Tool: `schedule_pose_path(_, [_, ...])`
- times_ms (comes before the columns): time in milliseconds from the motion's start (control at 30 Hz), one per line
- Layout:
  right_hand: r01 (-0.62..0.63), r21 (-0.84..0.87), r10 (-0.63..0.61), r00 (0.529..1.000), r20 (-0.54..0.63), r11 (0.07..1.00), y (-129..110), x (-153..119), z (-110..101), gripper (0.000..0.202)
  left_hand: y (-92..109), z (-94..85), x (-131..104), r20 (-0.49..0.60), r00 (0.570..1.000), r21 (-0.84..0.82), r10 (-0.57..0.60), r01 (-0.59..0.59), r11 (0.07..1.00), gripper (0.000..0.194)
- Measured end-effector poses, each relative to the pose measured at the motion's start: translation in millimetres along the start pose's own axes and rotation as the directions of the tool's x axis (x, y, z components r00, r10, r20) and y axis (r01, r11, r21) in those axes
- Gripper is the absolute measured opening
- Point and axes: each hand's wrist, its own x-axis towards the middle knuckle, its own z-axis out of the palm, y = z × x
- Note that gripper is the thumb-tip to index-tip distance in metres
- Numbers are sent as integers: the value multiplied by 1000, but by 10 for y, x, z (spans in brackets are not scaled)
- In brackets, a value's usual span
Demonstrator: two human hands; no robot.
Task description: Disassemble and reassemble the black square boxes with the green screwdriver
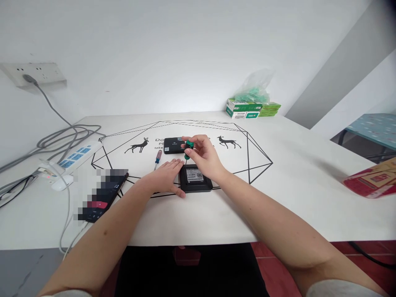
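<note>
My right hand (202, 154) is closed around the green and black handle of a screwdriver (189, 145). The screwdriver stands nearly upright, its tip down at the upper left corner of a black rectangular device (196, 186) with a white printed label on its face. Beside that device, my left hand (168, 175) lies flat with its fingers stretched out, touching the left edge. Just beyond my hands a second flat black box (171, 145) lies on the table, partly hidden by my right hand. A smaller screwdriver (159, 156) with a blue and red handle rests to its left.
At the left lie a partly pixelated phone (105, 198), a white power strip (81, 156) and coiled grey cables (66, 131). Green and white boxes (244, 108) under a plastic bag (255, 88) stand at the back wall. A red package (373, 179) sits at the right.
</note>
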Motion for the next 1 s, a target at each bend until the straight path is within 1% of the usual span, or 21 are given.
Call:
schedule_pose_path(67, [23, -66, -24, 999, -21, 998, 7, -13, 10, 35, 10, -6, -1, 0, 1000, 6, -2, 2, 1000, 146])
schedule_pose_path(167, [52, -209, -64, 997, -52, 977, -26, -25, -5, 34, 10, -8, -6, -7, 1000, -1, 8, -8, 1000, 146])
schedule_pose_path(233, [60, -283, -77, 996, -48, 957, -65, -30, -21, 31, 1, -4, -7, -12, 1000, -7, 20, -20, 1000, 144])
schedule_pose_path(300, [65, -322, -77, 997, -24, 945, -97, -29, -32, 30, -10, 1, -5, -17, 999, -9, 34, -34, 999, 142])
schedule_pose_path(467, [110, -389, -119, 993, 1, 915, -116, -16, -35, 32, -2, -1, -4, -14, 1000, -17, 16, -16, 1000, 147])
schedule_pose_path(567, [146, -407, -153, 988, 17, 901, -100, -14, -36, 35, 35, -21, -17, -6, 1000, -19, 1, -1, 1000, 147])
schedule_pose_path(667, [142, -411, -149, 989, 14, 900, -70, -13, -50, 39, 64, -39, -27, 9, 1000, -9, -19, 19, 1000, 147])
schedule_pose_path(767, [139, -402, -143, 989, 20, 905, -43, -2, -75, 37, 63, -41, -25, 18, 999, 3, -32, 32, 999, 148])
schedule_pose_path(900, [163, -409, -172, 985, 15, 898, -35, 19, -94, 35, 46, -32, -22, 5, 1000, -2, 0, 0, 1000, 145])
schedule_pose_path(1000, [160, -361, -173, 985, -5, 919, -30, 22, -86, 30, 47, -33, -24, 8, 1000, -7, -8, 9, 1000, 146])
